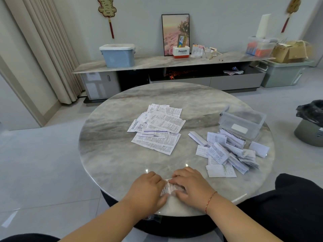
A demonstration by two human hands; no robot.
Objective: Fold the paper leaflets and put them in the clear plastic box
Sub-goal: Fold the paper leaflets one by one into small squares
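Both hands — left hand (146,187), right hand (191,186) — press a leaflet (170,188), mostly hidden beneath them.

Round table (113,154) stands mid-room. Flat leaflets (157,128) lie in a loose pile at its centre. Right of them, a heap of folded leaflets (227,152); the clear plastic box (243,122) sits just behind that heap, toward the far right edge. At the near edge, left hand (146,188) and right hand (191,186) rest side by side on one leaflet (170,187). A long cabinet (157,62) runs along the far wall. A bin (311,123) stands on the floor, right of the table.
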